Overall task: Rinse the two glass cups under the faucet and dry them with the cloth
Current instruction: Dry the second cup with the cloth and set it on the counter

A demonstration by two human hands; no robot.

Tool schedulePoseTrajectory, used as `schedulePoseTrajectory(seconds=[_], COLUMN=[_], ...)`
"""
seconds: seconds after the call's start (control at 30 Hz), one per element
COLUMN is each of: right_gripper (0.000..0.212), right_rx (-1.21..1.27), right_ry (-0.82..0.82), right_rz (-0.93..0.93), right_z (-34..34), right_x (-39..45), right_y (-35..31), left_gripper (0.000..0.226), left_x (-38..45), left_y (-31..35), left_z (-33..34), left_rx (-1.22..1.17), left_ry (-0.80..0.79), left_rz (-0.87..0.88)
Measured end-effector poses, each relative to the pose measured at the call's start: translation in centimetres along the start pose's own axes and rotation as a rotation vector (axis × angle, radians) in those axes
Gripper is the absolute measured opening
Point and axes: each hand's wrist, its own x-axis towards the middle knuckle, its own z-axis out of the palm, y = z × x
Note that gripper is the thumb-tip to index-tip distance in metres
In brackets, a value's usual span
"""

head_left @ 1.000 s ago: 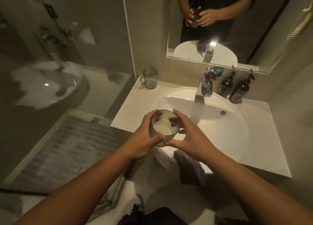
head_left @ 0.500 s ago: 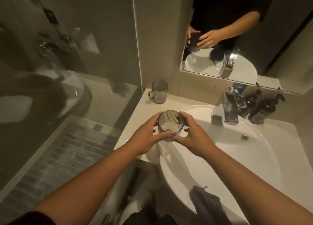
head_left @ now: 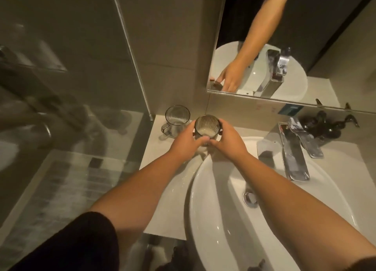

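Hands both on the ribbed glass cup, centre of frame, just above the middle. My left hand wraps its left side, fingers curled round the wall; my right hand does the same on the right side, so each grip is closed round the cup, thumbs meeting at its lower front. Cup is upright, mouth toward me, w/ something pale showing at the bottom inside. It sits over the white bench just left of the basin; can't tell if its base touches the bench or is a bit above.

Second cup, clear w/ a handle on its lower-left side, stands upright on the bench immediately upper left of the ribbed one, near the wall corner. The two look very close; can't tell if they touch.

Sink fills the lower right, white & oval, w/ a chrome drain inside. Faucet, chrome & flat, sits right of centre, spout angled down over the basin, no water seen. Dark pump bottles stand behind it at right, blurred. Mirror takes the upper right & reflects an arm, basin & faucet. Glass shower screen covers the left half of the frame. Dark sleeve shows at lower left on my left arm. Cloth not clearly visible.
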Motion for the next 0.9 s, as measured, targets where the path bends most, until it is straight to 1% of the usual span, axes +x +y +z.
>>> schedulePoseTrajectory(seconds=[0.07,0.23,0.43,0.63,0.77,0.9], right_gripper=[0.066,0.059,0.053,0.048,0.045,0.045], right_rx=[-0.025,-0.108,-0.213,-0.351,-0.407,-0.430], right_ry=[-0.001,-0.028,-0.029,-0.020,-0.004,-0.014], right_rz=[-0.003,0.031,0.054,0.080,0.107,0.147], right_z=[0.5,1.5,1.6,1.7,1.7,1.3], right_x=[1.1,2.6,3.4,3.6,3.6,3.4], right_y=[0.5,1.6,1.9,1.5,1.1,0.5], left_gripper=[0.047,0.051,0.052,0.050,0.058,0.051], left_x=[1.3,3.1,4.2,4.3,3.5,2.0], left_y=[-0.7,-1.6,-1.4,-1.3,-1.3,-1.4], left_z=[0.6,1.6,2.1,2.4,2.1,1.1], left_rx=[0.007,0.091,0.172,0.296,0.349,0.383], left_ry=[0.000,0.024,0.055,0.053,0.023,-0.035], left_rz=[-0.036,-0.068,-0.093,-0.172,-0.181,-0.176])
